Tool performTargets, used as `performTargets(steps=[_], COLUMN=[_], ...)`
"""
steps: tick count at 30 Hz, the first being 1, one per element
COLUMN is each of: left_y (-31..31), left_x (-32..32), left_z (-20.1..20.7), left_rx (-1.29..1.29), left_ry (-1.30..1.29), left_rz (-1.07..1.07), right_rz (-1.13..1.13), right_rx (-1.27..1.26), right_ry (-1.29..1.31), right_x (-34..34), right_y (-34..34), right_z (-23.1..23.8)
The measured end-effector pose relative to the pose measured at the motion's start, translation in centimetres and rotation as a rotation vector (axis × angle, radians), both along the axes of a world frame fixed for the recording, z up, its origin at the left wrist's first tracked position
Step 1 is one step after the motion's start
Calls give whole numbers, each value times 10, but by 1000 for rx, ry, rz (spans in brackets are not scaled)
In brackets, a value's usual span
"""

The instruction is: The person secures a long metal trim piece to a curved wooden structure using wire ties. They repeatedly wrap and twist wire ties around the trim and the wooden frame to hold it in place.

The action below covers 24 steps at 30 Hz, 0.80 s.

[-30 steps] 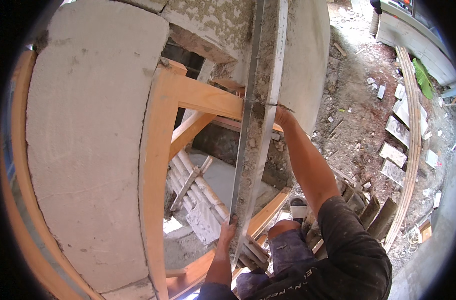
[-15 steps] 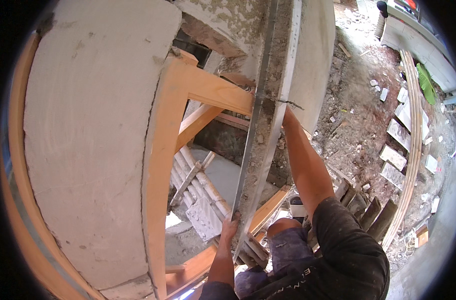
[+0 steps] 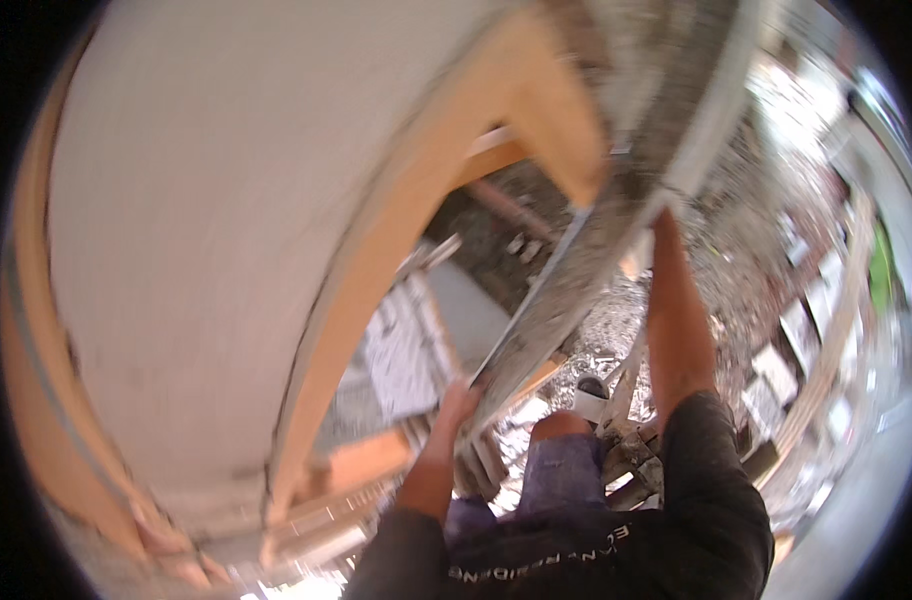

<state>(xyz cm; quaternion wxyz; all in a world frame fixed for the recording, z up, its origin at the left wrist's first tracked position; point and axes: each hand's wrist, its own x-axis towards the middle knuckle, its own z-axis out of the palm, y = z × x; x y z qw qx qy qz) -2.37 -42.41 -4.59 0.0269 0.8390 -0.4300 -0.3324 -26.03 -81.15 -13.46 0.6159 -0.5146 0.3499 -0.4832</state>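
Note:
A long grey board [image 3: 586, 270], crusted with dried mortar and edged in pale straight strips, runs aslant from the upper right down toward my body. Its lower left edge is in the grip of my left hand [image 3: 460, 398], fingers curled round it. Higher up, at the opposite edge, my right hand [image 3: 663, 212] holds the board; its fingers go out of sight behind it. An orange-brown wooden frame [image 3: 361, 255] stands left of the board, and its upper crosspiece reaches to the board's side. Motion blur softens the board's far end.
A broad pale wall panel [image 3: 206, 230] fills the left. Rubble and pale blocks [image 3: 773, 372] lie on the ground at right beside long poles [image 3: 841, 320] and a green leaf [image 3: 880, 265]. Through the frame shows a whitish slab [image 3: 401, 350]. Broken timber [image 3: 636, 460] lies by my legs.
The whole view has swung, so the frame and board now lean to the right. Both hands remain at the board's edges. Whether the board itself shifted, I cannot tell.

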Motion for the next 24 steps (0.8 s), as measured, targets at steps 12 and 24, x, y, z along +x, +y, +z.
performTargets(steps=[12, 24], left_y=[-1, 3], left_x=[-2, -4], left_z=[-1, -3], left_rx=[156, 118], left_ry=[-36, -51], left_rz=[158, 162], right_rz=[288, 389], right_rx=[-61, -18], right_ry=[314, 386], right_x=[3, 28], right_y=[-43, -32], right_z=[-11, -5])
